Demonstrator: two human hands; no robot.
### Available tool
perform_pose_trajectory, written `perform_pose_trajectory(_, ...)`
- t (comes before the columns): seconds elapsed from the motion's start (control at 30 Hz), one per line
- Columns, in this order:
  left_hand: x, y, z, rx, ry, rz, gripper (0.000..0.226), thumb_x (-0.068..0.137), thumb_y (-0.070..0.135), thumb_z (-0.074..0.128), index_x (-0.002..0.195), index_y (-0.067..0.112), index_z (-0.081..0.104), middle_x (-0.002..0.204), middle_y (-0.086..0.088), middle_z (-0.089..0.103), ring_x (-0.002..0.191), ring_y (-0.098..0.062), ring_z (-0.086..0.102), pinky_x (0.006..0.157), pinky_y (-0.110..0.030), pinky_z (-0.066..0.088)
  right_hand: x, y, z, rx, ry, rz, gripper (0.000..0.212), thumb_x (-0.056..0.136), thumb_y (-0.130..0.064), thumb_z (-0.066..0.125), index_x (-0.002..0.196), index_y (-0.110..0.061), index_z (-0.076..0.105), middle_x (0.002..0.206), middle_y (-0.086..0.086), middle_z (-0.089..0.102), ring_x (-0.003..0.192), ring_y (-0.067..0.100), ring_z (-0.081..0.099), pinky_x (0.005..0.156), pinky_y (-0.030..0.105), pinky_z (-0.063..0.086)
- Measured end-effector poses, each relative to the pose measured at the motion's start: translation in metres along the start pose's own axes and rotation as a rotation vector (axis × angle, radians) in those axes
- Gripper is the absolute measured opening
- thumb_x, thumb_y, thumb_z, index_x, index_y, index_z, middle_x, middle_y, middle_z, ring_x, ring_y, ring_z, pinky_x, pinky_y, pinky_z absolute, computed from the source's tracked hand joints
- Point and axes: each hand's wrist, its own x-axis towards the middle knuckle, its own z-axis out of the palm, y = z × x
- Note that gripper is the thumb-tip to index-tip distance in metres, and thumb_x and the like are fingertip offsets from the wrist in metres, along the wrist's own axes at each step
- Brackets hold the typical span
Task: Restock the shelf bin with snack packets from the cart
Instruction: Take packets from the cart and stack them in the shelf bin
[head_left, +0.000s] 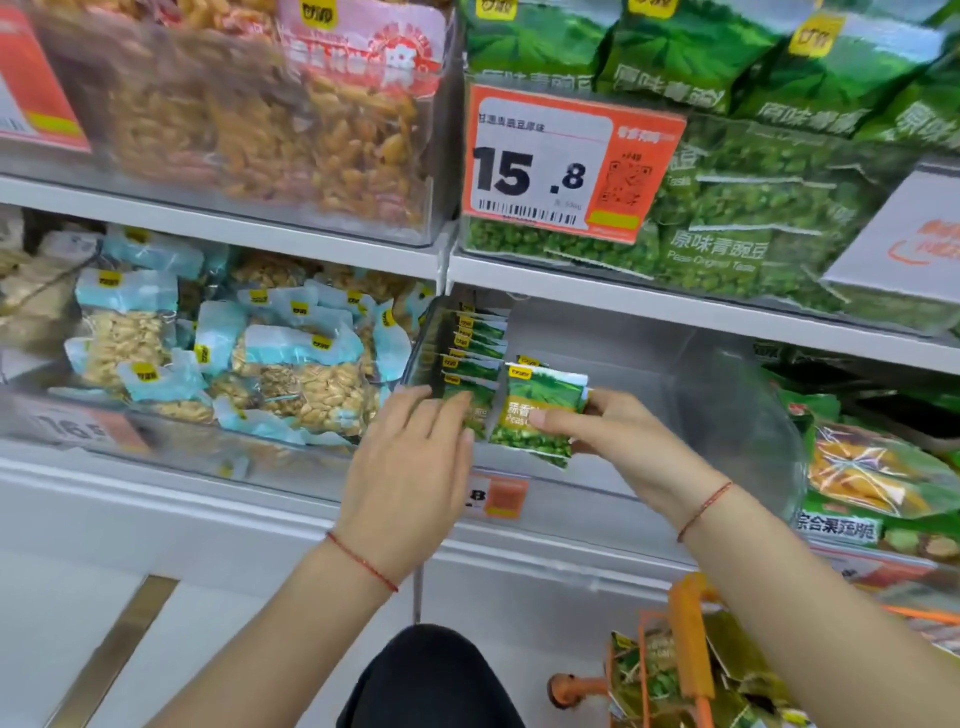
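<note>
The right hand (618, 431) pinches a small stack of green pea packets (540, 415), thumb on the front one, holding it upright inside the clear shelf bin (727, 395). The left hand (410, 467) lays straight fingers against the row of packets (475, 358) standing at the bin's left wall. More green packets lie in the orange cart (685, 660) at bottom right.

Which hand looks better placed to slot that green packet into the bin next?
The right hand: its fingers already pinch the green packet just beside the packet row in the clear bin. The left hand only steadies that row.
</note>
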Motion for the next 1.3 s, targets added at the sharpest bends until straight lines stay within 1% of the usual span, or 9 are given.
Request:
perform_pose_trajectory(0.2,-0.020,-0.039,0.032,0.166,0.001,0.171,0.041,0.098,0.027,0.032,0.107,0.006,0.066,0.105,-0.010,0.067,0.136,-0.027,0.032,0.115,-0.044,0.021,0.052,0.017,0.027,-0.243,-0.206,0.079,0.031,0.079,-0.022,0.075,0.107,-0.014,0.064,0.088,-0.003,0.067,0.077,0.009,0.057,0.057,0.017,0.041)
perform_pose_trajectory(0.37,-0.021,-0.042,0.043,0.159,0.104,0.155,0.047,0.101,0.029,0.026,0.095,0.007,0.067,0.098,-0.010,0.066,0.136,-0.026,0.034,0.114,-0.044,0.024,0.074,0.026,0.052,-0.210,-0.320,0.050,0.029,0.079,-0.004,0.073,0.106,-0.010,0.064,0.096,0.002,0.068,0.083,0.010,0.062,0.073,0.014,0.051)
perform_pose_trajectory(0.47,-0.022,-0.044,0.046,0.155,0.162,0.162,0.048,0.102,0.028,0.024,0.092,0.008,0.067,0.096,-0.009,0.066,0.135,-0.025,0.035,0.113,-0.044,0.027,0.087,0.023,0.055,-0.444,-0.288,-0.001,0.033,0.078,-0.016,0.077,0.108,-0.009,0.066,0.106,0.007,0.070,0.097,0.021,0.064,0.092,0.031,0.051)
perform_pose_trajectory(0.53,-0.022,-0.044,0.047,0.171,0.204,0.175,0.047,0.102,0.028,0.025,0.089,0.009,0.066,0.094,-0.008,0.065,0.135,-0.025,0.035,0.112,-0.043,0.027,0.094,0.023,0.059,-0.613,-0.249,0.008,0.034,0.077,-0.029,0.078,0.103,-0.010,0.069,0.099,0.009,0.071,0.087,0.022,0.065,0.087,0.036,0.053)
perform_pose_trajectory(0.83,-0.022,-0.047,0.055,0.184,0.311,0.190,0.046,0.101,0.028,0.027,0.086,0.011,0.066,0.090,-0.004,0.065,0.134,-0.022,0.036,0.113,-0.041,0.027,0.090,0.021,0.072,-0.975,0.003,-0.100,0.058,0.078,-0.054,0.068,0.112,-0.008,0.054,0.109,0.012,0.064,0.100,0.028,0.060,0.078,0.033,0.050)
perform_pose_trajectory(0.93,-0.020,-0.046,0.055,0.192,0.319,0.186,0.047,0.101,0.028,0.026,0.084,0.011,0.066,0.090,-0.004,0.065,0.134,-0.022,0.036,0.113,-0.040,0.026,0.084,0.018,0.067,-1.090,-0.015,-0.069,0.059,0.077,-0.072,0.054,0.105,-0.020,0.059,0.105,0.004,0.066,0.096,0.024,0.060,0.069,0.028,0.045)
perform_pose_trajectory(1.03,-0.021,-0.046,0.055,0.194,0.312,0.182,0.047,0.101,0.029,0.026,0.084,0.012,0.066,0.089,-0.004,0.065,0.134,-0.022,0.036,0.113,-0.040,0.027,0.080,0.019,0.064,-1.240,-0.096,0.015,0.074,0.080,-0.080,0.035,0.124,-0.024,0.054,0.119,0.007,0.059,0.114,0.027,0.050,0.080,0.032,0.040)
perform_pose_trajectory(1.17,-0.021,-0.045,0.056,0.196,0.308,0.173,0.047,0.100,0.030,0.026,0.084,0.012,0.066,0.091,-0.004,0.065,0.135,-0.023,0.036,0.110,-0.042,0.030,0.080,0.025,0.072,-1.166,-0.178,0.051,0.072,0.089,-0.070,0.032,0.139,-0.019,0.037,0.136,0.012,0.047,0.126,0.029,0.041,0.099,0.038,0.037)
perform_pose_trajectory(1.3,-0.021,-0.045,0.056,0.196,0.310,0.168,0.045,0.100,0.030,0.027,0.085,0.012,0.066,0.092,-0.003,0.066,0.135,-0.022,0.036,0.110,-0.042,0.030,0.079,0.023,0.071,-1.045,-0.202,0.003,0.067,0.086,-0.070,0.039,0.138,-0.028,0.040,0.135,0.010,0.050,0.123,0.029,0.045,0.100,0.038,0.040)
